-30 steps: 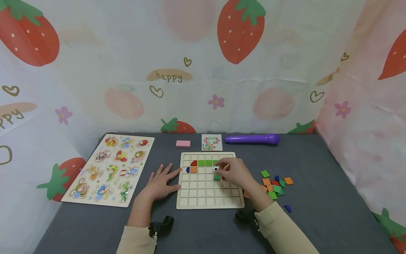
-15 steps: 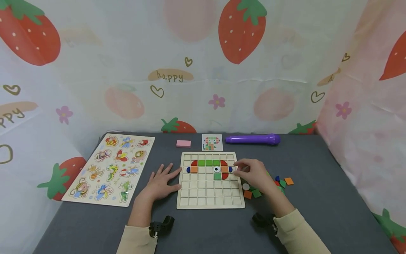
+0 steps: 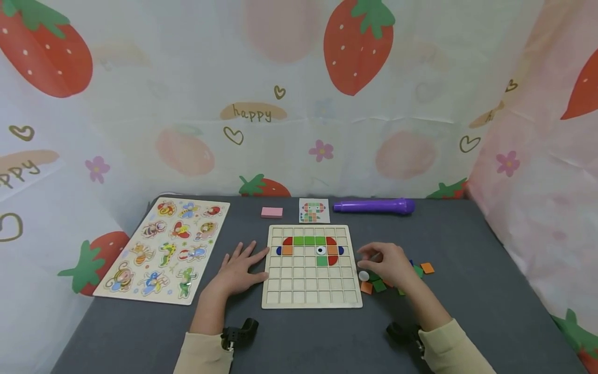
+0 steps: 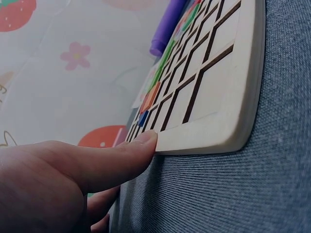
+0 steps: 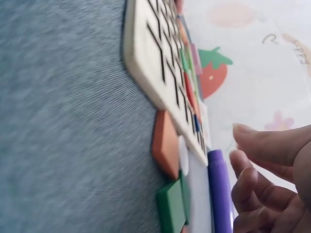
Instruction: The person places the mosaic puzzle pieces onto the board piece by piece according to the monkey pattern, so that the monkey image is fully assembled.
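Observation:
A pale grid board (image 3: 299, 285) lies on the table with coloured tiles in its upper rows: green squares (image 3: 308, 240), red corner pieces, orange squares, blue pieces at both sides and a black-and-white eye tile (image 3: 321, 250). My left hand (image 3: 240, 267) rests spread at the board's left side, its thumb tip right at the edge in the left wrist view. Just off the board's right edge hovers my right hand (image 3: 385, 262), fingers loosely bent. A gap shows between thumb and forefinger in the right wrist view, with nothing in it. Beneath it lie a white disc (image 3: 364, 276) and loose tiles (image 3: 379, 285).
Behind the board are a pink block (image 3: 272, 212), a small pattern card (image 3: 314, 211) and a purple microphone-shaped stick (image 3: 374, 206). An animal puzzle board (image 3: 161, 249) lies at the left. An orange tile (image 3: 427, 268) sits at the pile's right. A patterned curtain hangs behind the table.
My right hand has moved right, from over the eye tile to the blue piece and then off the board, uncovering tiles there. My left hand has stayed in place.

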Motion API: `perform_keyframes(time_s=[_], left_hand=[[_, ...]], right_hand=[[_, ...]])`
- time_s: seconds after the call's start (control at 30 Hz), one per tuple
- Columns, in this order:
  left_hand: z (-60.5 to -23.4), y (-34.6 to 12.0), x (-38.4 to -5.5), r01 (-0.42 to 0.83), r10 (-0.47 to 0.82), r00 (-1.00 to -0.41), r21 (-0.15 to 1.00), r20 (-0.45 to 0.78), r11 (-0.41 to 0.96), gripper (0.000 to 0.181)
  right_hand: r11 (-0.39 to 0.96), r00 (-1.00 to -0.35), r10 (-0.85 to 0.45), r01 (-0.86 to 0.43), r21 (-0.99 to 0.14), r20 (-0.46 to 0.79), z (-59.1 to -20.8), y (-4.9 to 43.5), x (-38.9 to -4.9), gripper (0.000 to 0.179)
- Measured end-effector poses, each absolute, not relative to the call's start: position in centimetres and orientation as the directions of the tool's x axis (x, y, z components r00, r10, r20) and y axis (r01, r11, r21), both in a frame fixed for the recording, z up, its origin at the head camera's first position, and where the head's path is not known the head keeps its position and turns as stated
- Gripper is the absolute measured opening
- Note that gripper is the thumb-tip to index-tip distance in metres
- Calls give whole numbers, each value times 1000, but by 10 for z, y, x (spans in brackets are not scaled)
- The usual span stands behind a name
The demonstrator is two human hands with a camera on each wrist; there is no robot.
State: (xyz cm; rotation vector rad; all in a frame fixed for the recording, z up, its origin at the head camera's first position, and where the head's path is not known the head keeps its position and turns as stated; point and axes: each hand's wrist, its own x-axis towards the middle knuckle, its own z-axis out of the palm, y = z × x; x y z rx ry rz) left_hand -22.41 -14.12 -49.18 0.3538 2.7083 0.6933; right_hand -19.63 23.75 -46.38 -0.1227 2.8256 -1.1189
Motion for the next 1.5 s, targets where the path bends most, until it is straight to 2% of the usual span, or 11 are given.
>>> perform_keyframes(time_s=[0.37, 0.63, 0.77, 1.17, 1.5], left_hand=[[-492, -142, -224, 153, 307, -920, 496, -245, 855, 70], [-493, -142, -225, 151, 312, -916, 501, -254, 852, 70], [-493, -142, -226, 156, 314, -916, 499, -250, 853, 71], [-494, -143, -225, 163, 319, -917, 504, -239, 848, 70], [-492, -142, -225, 157, 312, -918, 496, -246, 854, 70]], right_hand=[[775, -977, -139, -6, -632, -160, -476, 245, -195, 18], [811, -972, -143, -6, -585, -187, -480, 244, -197, 11], [811, -969, -150, -5, -585, -199, -476, 246, -198, 13], [768, -975, -145, -2, -640, -171, -462, 254, -203, 20], [727, -988, -140, -57, -684, -66, -452, 238, -207, 26]])
